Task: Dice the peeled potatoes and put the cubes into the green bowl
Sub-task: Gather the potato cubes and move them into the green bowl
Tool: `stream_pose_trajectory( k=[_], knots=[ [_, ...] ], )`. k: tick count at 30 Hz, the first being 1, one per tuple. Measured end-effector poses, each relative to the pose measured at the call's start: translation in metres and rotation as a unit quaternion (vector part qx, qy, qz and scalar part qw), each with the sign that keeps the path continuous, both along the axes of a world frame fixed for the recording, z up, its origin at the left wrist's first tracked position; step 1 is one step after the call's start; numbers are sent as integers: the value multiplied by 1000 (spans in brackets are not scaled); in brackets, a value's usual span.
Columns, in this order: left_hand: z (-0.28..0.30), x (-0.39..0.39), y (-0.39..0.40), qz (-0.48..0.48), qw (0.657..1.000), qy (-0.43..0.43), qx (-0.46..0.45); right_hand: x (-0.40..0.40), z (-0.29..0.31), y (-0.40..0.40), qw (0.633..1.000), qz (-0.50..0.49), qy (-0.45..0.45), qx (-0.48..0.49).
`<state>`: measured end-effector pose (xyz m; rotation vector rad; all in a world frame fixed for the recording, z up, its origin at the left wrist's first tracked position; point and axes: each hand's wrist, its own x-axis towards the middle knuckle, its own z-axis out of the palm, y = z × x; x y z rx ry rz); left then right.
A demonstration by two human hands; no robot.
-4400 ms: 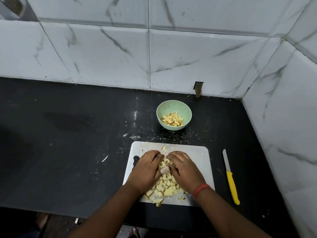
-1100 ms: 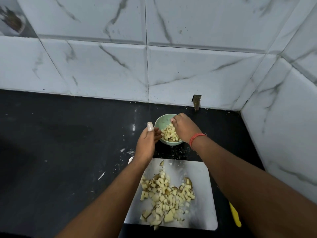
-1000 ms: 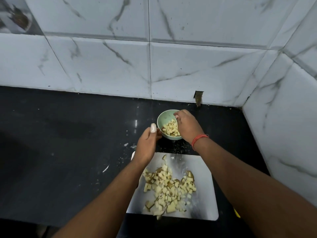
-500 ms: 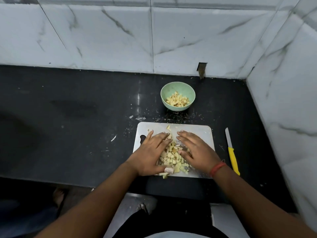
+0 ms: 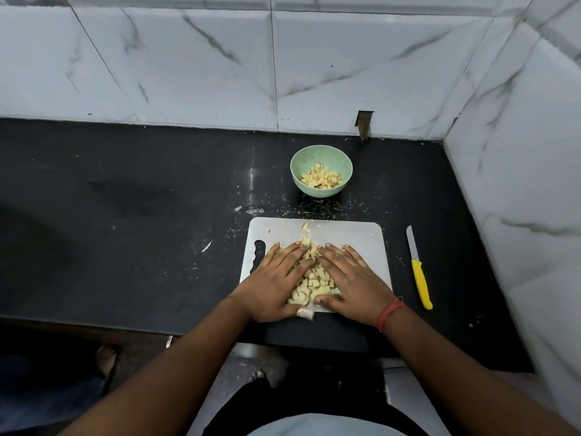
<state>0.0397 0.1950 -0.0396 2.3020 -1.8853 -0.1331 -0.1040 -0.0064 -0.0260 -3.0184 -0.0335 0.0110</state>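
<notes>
Gathering step: left hand (image 5: 276, 286) and right hand (image 5: 352, 281), fingers spread flat, corral potato cubes (image 5: 314, 283) on cutting board (image 5: 352, 237). Next, likely: cup pile, carry to green bowl (image 5: 301, 177) at 12 o'clock.

A home kitchen corner: a black stone desk (image 5: 125, 190) meets marble-look wall tiles (image 5: 195, 64), with a cutting board (image 5: 355, 237), a yellow-handled knife (image 5: 419, 275) and a bowl (image 5: 321, 152) of diced potato (image 5: 320, 179).
</notes>
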Motion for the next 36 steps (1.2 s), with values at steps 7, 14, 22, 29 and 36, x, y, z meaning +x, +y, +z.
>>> stream_pose_trajectory(
  k=[7,14,22,29,36],
  knots=[
    [-7,0,-3,26,999,-13,-24,3,-7,-2,999,-26,-21,2],
    [-8,1,-1,81,997,-4,20,-6,-3,-9,999,-36,27,9],
    [-14,12,-13,84,996,38,7,14,-7,-9,999,-30,17,19],
    [-11,15,-24,98,991,82,-29,25,-8,-14,999,-13,-4,32],
    [-22,10,-34,143,980,78,-111,30,-15,-13,995,-43,-78,51]
  ],
)
